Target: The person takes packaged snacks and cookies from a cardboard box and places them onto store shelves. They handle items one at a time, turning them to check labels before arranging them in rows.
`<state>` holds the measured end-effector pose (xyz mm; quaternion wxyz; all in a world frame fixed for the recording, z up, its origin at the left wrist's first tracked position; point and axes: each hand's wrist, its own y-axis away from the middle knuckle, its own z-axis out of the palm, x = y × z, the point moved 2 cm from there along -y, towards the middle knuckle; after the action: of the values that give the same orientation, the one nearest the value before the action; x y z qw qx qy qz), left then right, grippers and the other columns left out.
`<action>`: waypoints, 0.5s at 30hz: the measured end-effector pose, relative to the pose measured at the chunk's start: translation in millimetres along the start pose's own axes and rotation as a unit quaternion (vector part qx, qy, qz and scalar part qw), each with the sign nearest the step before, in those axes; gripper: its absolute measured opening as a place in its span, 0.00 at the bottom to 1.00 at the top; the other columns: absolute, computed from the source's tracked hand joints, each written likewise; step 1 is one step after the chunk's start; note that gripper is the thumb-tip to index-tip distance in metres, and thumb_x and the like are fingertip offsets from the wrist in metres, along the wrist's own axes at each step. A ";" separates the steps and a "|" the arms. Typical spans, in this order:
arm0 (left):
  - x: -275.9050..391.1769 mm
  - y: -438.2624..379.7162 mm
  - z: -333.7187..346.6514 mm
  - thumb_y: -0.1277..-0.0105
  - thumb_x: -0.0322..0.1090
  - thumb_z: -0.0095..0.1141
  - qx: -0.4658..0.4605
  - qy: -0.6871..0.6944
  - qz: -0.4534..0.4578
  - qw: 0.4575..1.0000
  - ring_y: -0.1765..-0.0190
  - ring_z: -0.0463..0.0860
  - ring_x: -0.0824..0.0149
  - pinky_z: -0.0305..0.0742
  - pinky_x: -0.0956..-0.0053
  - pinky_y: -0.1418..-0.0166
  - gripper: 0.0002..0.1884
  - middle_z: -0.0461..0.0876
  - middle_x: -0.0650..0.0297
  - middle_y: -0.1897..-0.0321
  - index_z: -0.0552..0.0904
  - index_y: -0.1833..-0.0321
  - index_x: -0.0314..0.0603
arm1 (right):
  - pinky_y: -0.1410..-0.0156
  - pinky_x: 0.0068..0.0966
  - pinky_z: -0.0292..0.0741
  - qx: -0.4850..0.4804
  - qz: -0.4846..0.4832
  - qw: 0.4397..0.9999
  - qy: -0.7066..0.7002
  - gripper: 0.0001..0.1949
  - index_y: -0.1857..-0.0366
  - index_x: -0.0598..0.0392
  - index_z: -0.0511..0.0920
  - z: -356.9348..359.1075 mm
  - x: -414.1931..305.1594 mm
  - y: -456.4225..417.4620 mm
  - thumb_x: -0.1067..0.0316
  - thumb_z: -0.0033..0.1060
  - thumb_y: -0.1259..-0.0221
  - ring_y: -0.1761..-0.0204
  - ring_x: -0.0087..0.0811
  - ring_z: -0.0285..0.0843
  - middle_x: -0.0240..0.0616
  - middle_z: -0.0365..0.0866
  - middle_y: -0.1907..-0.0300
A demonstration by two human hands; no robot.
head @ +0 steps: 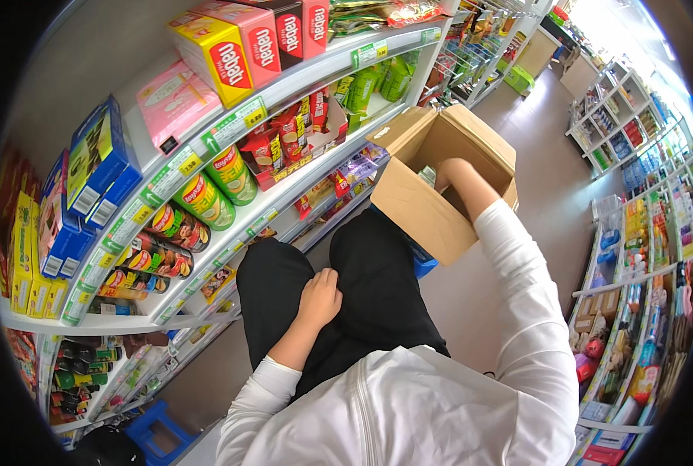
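My right hand [446,173] reaches down into an open cardboard box [422,212] at the right of my knees. Beside its fingers a pale, greenish packaged item [427,173] shows inside; the fingers are partly hidden, and whether they grip it cannot be told. The box's flaps stand outward, and something blue [425,267] is under it. My left hand [320,298] rests on my black trousers [381,279], near the knee, holding nothing visible, with its fingers loosely together. In front of my knees, Lay's chip canisters [205,202] lie on a white shelf.
Nabati wafer boxes [230,61], a pink box [177,102] and blue boxes [99,160] stand on the upper shelf. Red snack packets [291,137] sit lower. A blue plastic stool [159,434] is at lower left. Stocked shelves [620,279] line the aisle's right side.
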<state>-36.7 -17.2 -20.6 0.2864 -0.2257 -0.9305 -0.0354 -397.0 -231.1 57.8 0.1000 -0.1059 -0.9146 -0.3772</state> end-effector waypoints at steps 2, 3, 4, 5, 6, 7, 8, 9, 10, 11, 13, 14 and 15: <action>-6.0 -2.4 0.9 0.44 0.28 0.56 0.001 0.022 -0.013 1.000 0.51 0.79 0.54 0.75 0.60 0.48 0.12 0.78 0.57 0.55 0.79 0.56 0.36 | 0.37 0.42 0.74 0.012 0.005 0.998 -0.059 0.53 0.30 0.55 0.57 16.2 -10.7 -20.7 0.54 0.80 0.67 0.37 0.52 0.72 0.56 0.71 0.36; -6.1 -3.7 2.3 0.44 0.28 0.56 0.000 0.035 -0.015 0.999 0.52 0.80 0.55 0.75 0.60 0.49 0.11 0.78 0.57 0.56 0.79 0.57 0.36 | 0.35 0.43 0.71 0.027 -0.015 0.997 -0.071 0.61 0.24 0.54 0.43 20.2 -15.7 -6.5 0.57 0.79 0.65 0.34 0.53 0.68 0.57 0.65 0.32; -6.1 -3.2 3.8 0.44 0.29 0.56 0.007 0.018 0.002 1.000 0.52 0.79 0.56 0.74 0.61 0.49 0.11 0.78 0.58 0.56 0.79 0.57 0.37 | 0.37 0.41 0.74 -0.010 0.013 0.991 -0.131 0.64 0.24 0.49 0.40 23.8 -15.2 -16.6 0.61 0.82 0.68 0.34 0.48 0.69 0.53 0.62 0.30; -6.7 -1.0 6.0 0.43 0.29 0.56 0.014 0.002 0.020 1.000 0.52 0.79 0.56 0.74 0.61 0.48 0.11 0.78 0.59 0.57 0.79 0.57 0.38 | 0.39 0.40 0.76 -0.047 0.043 0.980 -0.190 0.68 0.23 0.45 0.37 29.9 -14.7 -29.6 0.64 0.85 0.71 0.34 0.44 0.70 0.49 0.58 0.27; -6.8 0.9 7.2 0.43 0.29 0.56 0.020 -0.014 0.039 0.999 0.52 0.79 0.57 0.73 0.62 0.48 0.10 0.77 0.59 0.57 0.79 0.58 0.39 | 0.39 0.39 0.77 -0.004 0.060 0.983 -0.173 0.66 0.24 0.45 0.41 34.9 -14.2 -37.9 0.63 0.85 0.71 0.34 0.44 0.71 0.48 0.60 0.28; -8.0 1.1 8.0 0.43 0.30 0.56 0.012 -0.021 0.042 0.999 0.52 0.79 0.57 0.73 0.62 0.48 0.10 0.78 0.59 0.57 0.80 0.58 0.39 | 0.39 0.39 0.77 0.039 0.077 0.984 -0.156 0.63 0.24 0.46 0.46 40.0 -14.6 -44.5 0.62 0.85 0.71 0.35 0.44 0.71 0.48 0.62 0.29; -9.0 0.7 8.9 0.43 0.30 0.56 0.005 -0.027 0.046 0.999 0.52 0.79 0.57 0.73 0.62 0.48 0.10 0.78 0.59 0.57 0.80 0.58 0.40 | 0.39 0.38 0.77 0.082 0.095 0.982 -0.139 0.61 0.25 0.46 0.51 43.2 -12.0 -50.4 0.61 0.85 0.71 0.35 0.44 0.72 0.47 0.63 0.30; -9.2 0.8 8.8 0.43 0.31 0.56 -0.002 -0.034 0.046 0.998 0.52 0.79 0.57 0.73 0.62 0.48 0.10 0.78 0.59 0.57 0.80 0.58 0.40 | 0.40 0.38 0.78 0.073 0.067 0.990 -0.104 0.56 0.28 0.47 0.57 40.0 -15.2 -49.0 0.61 0.85 0.70 0.36 0.43 0.72 0.47 0.65 0.31; -9.0 0.1 9.0 0.43 0.31 0.56 -0.008 -0.035 0.044 0.998 0.52 0.79 0.57 0.74 0.62 0.49 0.10 0.78 0.59 0.57 0.80 0.58 0.40 | 0.40 0.38 0.78 0.064 0.040 0.995 -0.068 0.52 0.31 0.48 0.64 35.1 -17.0 -47.7 0.60 0.85 0.70 0.37 0.43 0.73 0.46 0.66 0.32; -8.8 -0.8 9.0 0.43 0.31 0.57 -0.013 -0.036 0.042 0.998 0.52 0.79 0.57 0.74 0.62 0.49 0.10 0.78 0.59 0.57 0.81 0.58 0.40 | 0.41 0.37 0.79 0.055 0.013 0.998 -0.032 0.47 0.34 0.49 0.70 31.4 -18.1 -45.5 0.59 0.85 0.69 0.37 0.43 0.74 0.46 0.67 0.33; -10.8 0.8 9.1 0.43 0.31 0.57 -0.019 -0.038 0.035 0.998 0.52 0.80 0.57 0.74 0.62 0.49 0.10 0.79 0.59 0.57 0.81 0.59 0.39 | 0.41 0.38 0.78 0.034 0.015 0.997 -0.071 0.40 0.41 0.50 0.77 15.6 -27.7 -28.3 0.58 0.85 0.69 0.38 0.44 0.75 0.45 0.69 0.34; -11.4 2.8 11.5 0.43 0.32 0.57 -0.021 -0.037 0.033 0.999 0.52 0.80 0.57 0.74 0.62 0.49 0.10 0.78 0.59 0.57 0.81 0.59 0.39 | 0.40 0.38 0.78 0.024 0.015 0.996 -0.089 0.37 0.45 0.51 0.81 7.4 -33.9 -18.3 0.57 0.85 0.69 0.39 0.44 0.75 0.44 0.69 0.34; -10.6 2.7 12.3 0.43 0.32 0.57 -0.021 -0.035 0.032 0.999 0.53 0.80 0.57 0.74 0.62 0.49 0.10 0.78 0.59 0.58 0.81 0.59 0.39 | 0.40 0.38 0.78 0.053 0.007 0.995 -0.080 0.37 0.45 0.51 0.81 3.2 -38.3 -8.2 0.57 0.84 0.69 0.39 0.44 0.75 0.45 0.70 0.34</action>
<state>-34.1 -16.7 -36.9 0.2496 -0.2627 -0.9313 -0.0374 -362.9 -239.1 40.0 0.0346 -0.1368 -0.9375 -0.3180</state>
